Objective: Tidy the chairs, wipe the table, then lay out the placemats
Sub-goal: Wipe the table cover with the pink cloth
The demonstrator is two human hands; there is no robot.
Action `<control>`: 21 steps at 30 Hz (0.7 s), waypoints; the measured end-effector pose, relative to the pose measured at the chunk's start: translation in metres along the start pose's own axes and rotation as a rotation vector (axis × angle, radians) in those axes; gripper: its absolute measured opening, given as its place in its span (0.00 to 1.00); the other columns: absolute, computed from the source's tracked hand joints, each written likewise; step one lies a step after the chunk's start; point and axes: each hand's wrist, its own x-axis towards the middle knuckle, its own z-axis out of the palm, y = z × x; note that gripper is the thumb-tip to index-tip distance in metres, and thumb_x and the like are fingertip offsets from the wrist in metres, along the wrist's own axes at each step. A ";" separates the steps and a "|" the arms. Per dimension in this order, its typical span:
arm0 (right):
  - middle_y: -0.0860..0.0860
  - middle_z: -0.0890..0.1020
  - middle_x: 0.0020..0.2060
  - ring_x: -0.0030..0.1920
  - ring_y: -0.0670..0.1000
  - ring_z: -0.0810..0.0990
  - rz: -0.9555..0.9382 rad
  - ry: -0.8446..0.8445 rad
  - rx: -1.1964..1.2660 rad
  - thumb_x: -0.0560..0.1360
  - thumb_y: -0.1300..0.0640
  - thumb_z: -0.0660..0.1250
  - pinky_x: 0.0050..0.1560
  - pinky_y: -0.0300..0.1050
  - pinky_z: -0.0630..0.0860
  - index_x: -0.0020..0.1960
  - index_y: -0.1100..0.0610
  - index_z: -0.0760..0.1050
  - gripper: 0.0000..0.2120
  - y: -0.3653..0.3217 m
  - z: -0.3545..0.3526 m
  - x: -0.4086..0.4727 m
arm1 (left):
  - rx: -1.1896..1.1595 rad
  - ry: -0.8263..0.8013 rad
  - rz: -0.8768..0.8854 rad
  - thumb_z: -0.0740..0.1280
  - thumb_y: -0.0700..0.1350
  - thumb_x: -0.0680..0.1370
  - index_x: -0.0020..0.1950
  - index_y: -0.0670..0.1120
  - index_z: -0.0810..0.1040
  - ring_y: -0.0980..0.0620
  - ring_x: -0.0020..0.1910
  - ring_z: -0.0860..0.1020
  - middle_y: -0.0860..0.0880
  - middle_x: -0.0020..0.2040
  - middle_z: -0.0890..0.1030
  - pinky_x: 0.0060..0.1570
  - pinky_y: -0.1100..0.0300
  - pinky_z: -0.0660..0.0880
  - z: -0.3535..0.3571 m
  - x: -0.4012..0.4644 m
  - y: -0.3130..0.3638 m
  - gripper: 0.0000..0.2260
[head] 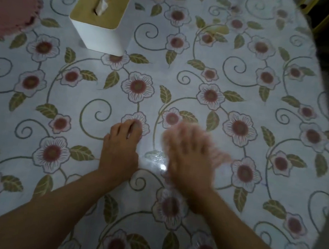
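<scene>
Nowhere on the table [247, 89] can any writing or brand be read. Its top is a glossy, pale blue cover printed with maroon-centred flowers, olive leaves and curling vine lines, and its right edge curves round. Near the front edge, at the middle, the left hand [121, 150] rests on the cover with its fingers bent and the tips touching a printed flower; it holds nothing. Just beside it, the right hand [188, 159] is smeared by motion blur, lying over a pinkish cloth [220, 156] that shows past its fingers; whether the fingers grip the cloth or only press it flat I cannot tell. Between the two hands the cover shines wet. Toward the far left part of the table stands a box [101, 16], white and square-sided with rounded corners, its tan lid slotted, a white tissue [103, 1] poking up. At the far left edge lies a round pink mat [9, 10] with a scalloped rim, well apart from both hands.
</scene>
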 end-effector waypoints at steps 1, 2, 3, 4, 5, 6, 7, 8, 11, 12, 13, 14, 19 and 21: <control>0.56 0.47 0.77 0.76 0.61 0.43 -0.176 -0.034 0.012 0.77 0.47 0.49 0.73 0.65 0.48 0.77 0.49 0.46 0.30 -0.011 0.003 -0.019 | 0.008 -0.003 -0.004 0.63 0.34 0.69 0.69 0.39 0.67 0.38 0.59 0.68 0.39 0.67 0.69 0.52 0.46 0.71 0.000 0.000 0.001 0.27; 0.55 0.50 0.77 0.76 0.60 0.45 -0.301 -0.064 0.036 0.77 0.46 0.51 0.73 0.64 0.48 0.77 0.48 0.48 0.29 -0.015 0.004 -0.036 | 0.016 -0.007 -0.012 0.62 0.35 0.70 0.70 0.39 0.65 0.38 0.60 0.66 0.38 0.68 0.68 0.54 0.45 0.70 0.000 0.000 0.003 0.27; 0.53 0.52 0.77 0.76 0.58 0.46 -0.375 -0.092 0.047 0.78 0.45 0.51 0.74 0.62 0.47 0.76 0.47 0.49 0.29 -0.011 0.003 -0.048 | 0.022 -0.017 -0.019 0.61 0.35 0.72 0.70 0.39 0.64 0.38 0.62 0.65 0.38 0.69 0.66 0.55 0.45 0.69 0.000 0.000 0.007 0.26; 0.52 0.52 0.77 0.76 0.58 0.46 -0.393 -0.106 0.024 0.78 0.44 0.50 0.74 0.61 0.46 0.76 0.47 0.49 0.28 0.003 0.000 -0.055 | 0.030 -0.036 -0.018 0.60 0.36 0.73 0.70 0.39 0.64 0.37 0.64 0.64 0.37 0.70 0.64 0.57 0.44 0.68 0.000 -0.001 0.012 0.25; 0.52 0.50 0.77 0.77 0.58 0.46 -0.325 -0.096 -0.012 0.79 0.43 0.47 0.74 0.61 0.46 0.77 0.47 0.48 0.28 0.021 -0.003 -0.058 | 0.040 -0.060 -0.006 0.60 0.36 0.73 0.69 0.39 0.64 0.37 0.66 0.62 0.37 0.71 0.62 0.58 0.44 0.67 0.001 -0.003 0.018 0.24; 0.54 0.49 0.77 0.77 0.58 0.45 -0.181 -0.076 -0.030 0.79 0.43 0.43 0.74 0.62 0.46 0.77 0.49 0.47 0.28 0.044 -0.006 -0.060 | 0.047 -0.089 0.019 0.61 0.36 0.72 0.68 0.40 0.65 0.37 0.68 0.61 0.36 0.72 0.60 0.60 0.43 0.67 0.003 -0.005 0.024 0.23; 0.55 0.47 0.77 0.77 0.58 0.45 0.015 -0.047 -0.032 0.78 0.43 0.39 0.74 0.62 0.46 0.77 0.52 0.46 0.29 0.070 -0.012 -0.059 | 0.046 -0.115 0.053 0.62 0.36 0.71 0.67 0.41 0.66 0.36 0.69 0.60 0.36 0.73 0.60 0.62 0.42 0.66 0.005 -0.008 0.033 0.23; 0.56 0.46 0.77 0.77 0.57 0.43 0.214 -0.009 -0.018 0.77 0.42 0.36 0.74 0.61 0.46 0.77 0.54 0.44 0.31 0.096 -0.018 -0.058 | 0.040 -0.130 0.086 0.62 0.36 0.71 0.67 0.41 0.67 0.36 0.69 0.59 0.36 0.73 0.59 0.63 0.41 0.65 0.008 -0.011 0.041 0.23; 0.56 0.42 0.77 0.76 0.56 0.39 0.417 0.004 0.016 0.76 0.42 0.35 0.74 0.60 0.43 0.77 0.53 0.39 0.32 0.112 -0.024 -0.067 | 0.076 -0.133 0.145 0.62 0.41 0.74 0.68 0.43 0.65 0.39 0.70 0.59 0.38 0.74 0.58 0.63 0.41 0.66 0.016 -0.020 0.066 0.22; 0.56 0.42 0.77 0.76 0.57 0.39 0.328 0.000 0.005 0.78 0.42 0.38 0.74 0.61 0.43 0.77 0.53 0.40 0.31 0.099 -0.020 -0.077 | 0.078 -0.133 0.156 0.61 0.42 0.75 0.69 0.44 0.64 0.40 0.70 0.59 0.40 0.75 0.57 0.64 0.43 0.65 0.019 -0.023 0.073 0.22; 0.56 0.43 0.77 0.76 0.58 0.40 0.179 -0.018 0.009 0.79 0.43 0.42 0.73 0.63 0.45 0.77 0.52 0.42 0.30 0.083 -0.016 -0.094 | 0.072 -0.132 0.174 0.61 0.41 0.74 0.69 0.45 0.64 0.41 0.70 0.59 0.40 0.75 0.56 0.65 0.44 0.64 0.021 -0.026 0.079 0.23; 0.56 0.45 0.77 0.76 0.59 0.42 -0.009 -0.042 0.011 0.79 0.44 0.46 0.73 0.64 0.47 0.77 0.51 0.45 0.29 0.070 -0.011 -0.114 | 0.067 -0.131 0.202 0.60 0.40 0.73 0.69 0.44 0.64 0.40 0.70 0.59 0.40 0.75 0.57 0.65 0.45 0.64 0.022 -0.030 0.085 0.24; 0.53 0.54 0.77 0.76 0.58 0.49 -0.435 -0.102 -0.031 0.78 0.42 0.50 0.74 0.61 0.46 0.76 0.49 0.54 0.29 0.106 -0.013 -0.170 | 0.066 -0.148 0.288 0.61 0.37 0.68 0.66 0.40 0.68 0.38 0.67 0.64 0.35 0.73 0.61 0.59 0.45 0.69 0.026 -0.043 0.107 0.25; 0.58 0.52 0.77 0.76 0.58 0.46 -0.081 -0.056 0.000 0.79 0.43 0.41 0.73 0.64 0.47 0.77 0.55 0.51 0.30 0.133 -0.022 -0.159 | 0.091 -0.158 0.271 0.63 0.38 0.69 0.66 0.43 0.66 0.39 0.67 0.62 0.38 0.74 0.58 0.61 0.46 0.68 0.028 -0.042 0.109 0.25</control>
